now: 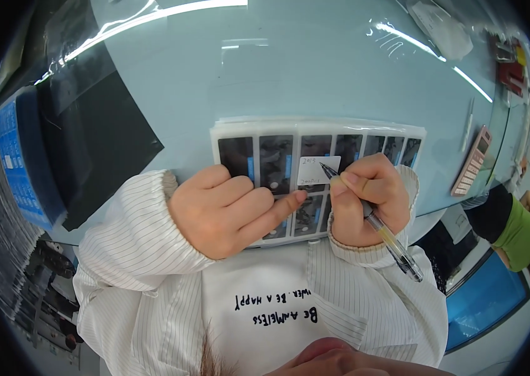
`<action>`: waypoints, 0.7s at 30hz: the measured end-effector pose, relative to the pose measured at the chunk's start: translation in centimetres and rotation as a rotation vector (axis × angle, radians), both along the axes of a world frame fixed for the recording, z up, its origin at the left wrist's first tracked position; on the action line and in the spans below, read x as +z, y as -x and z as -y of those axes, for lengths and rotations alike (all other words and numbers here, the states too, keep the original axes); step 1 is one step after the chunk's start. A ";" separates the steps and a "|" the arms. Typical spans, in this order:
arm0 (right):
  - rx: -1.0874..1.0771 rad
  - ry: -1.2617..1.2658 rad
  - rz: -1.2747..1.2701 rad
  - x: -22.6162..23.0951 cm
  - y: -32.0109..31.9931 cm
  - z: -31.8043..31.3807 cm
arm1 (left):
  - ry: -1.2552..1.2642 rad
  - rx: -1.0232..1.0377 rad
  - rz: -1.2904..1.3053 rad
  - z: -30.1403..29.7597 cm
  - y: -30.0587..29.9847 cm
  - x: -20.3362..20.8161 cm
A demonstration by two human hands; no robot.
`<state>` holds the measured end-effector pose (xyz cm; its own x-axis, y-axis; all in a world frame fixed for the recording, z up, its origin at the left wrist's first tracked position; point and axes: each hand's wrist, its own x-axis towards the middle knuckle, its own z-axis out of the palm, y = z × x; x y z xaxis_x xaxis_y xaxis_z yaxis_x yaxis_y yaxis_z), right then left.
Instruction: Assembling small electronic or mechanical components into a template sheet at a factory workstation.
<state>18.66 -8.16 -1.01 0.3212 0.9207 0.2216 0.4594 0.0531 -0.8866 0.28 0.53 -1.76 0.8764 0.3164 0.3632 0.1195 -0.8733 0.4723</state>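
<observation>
A pen with a clear barrel (392, 243) is gripped in my right hand (375, 199), its dark tip resting on or just above a small white slip with handwriting (315, 164). The slip lies on a stack of white-edged sheets (365, 127) printed with rows of dark rectangular pictures that carry small blue marks. Across the lower left of the stack rests my left hand (224, 210), index finger stretched toward the slip's lower edge and the other fingers loosely bent. Nothing shows between those fingers; the thumb is hidden.
The sheets lie on a pale glass-topped table (196, 69). To the left are a black flat sheet (105, 138) and a blue printed box (20, 163). A pink calculator (473, 160) sits at the right. A person in green (521, 235) is beyond, near a blue screen (491, 301).
</observation>
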 end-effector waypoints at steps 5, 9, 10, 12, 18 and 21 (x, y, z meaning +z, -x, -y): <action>0.012 -0.003 0.027 0.0 -0.1 0.0 | -0.013 0.008 -0.003 0.1 0.0 -0.1; 0.031 0.013 0.055 0.2 -0.2 0.0 | -0.009 -0.035 -0.043 -0.2 0.1 0.3; 0.035 0.022 0.074 0.2 -0.2 0.0 | -0.007 -0.027 -0.033 -0.1 0.1 0.2; 0.037 0.028 0.076 0.2 -0.1 -0.1 | 0.000 -0.024 -0.037 -0.1 0.1 0.2; 0.036 0.038 0.065 0.4 -0.2 0.0 | 0.006 -0.005 -0.022 0.0 0.0 0.1; 0.057 0.014 0.073 0.3 -0.7 0.0 | 0.004 -0.011 -0.022 0.0 0.1 0.1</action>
<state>19.36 -8.12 -0.70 0.2516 0.9401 0.2299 0.5197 0.0692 -0.8515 0.21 0.54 -1.62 0.8876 0.3080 0.3425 0.1203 -0.8728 0.4730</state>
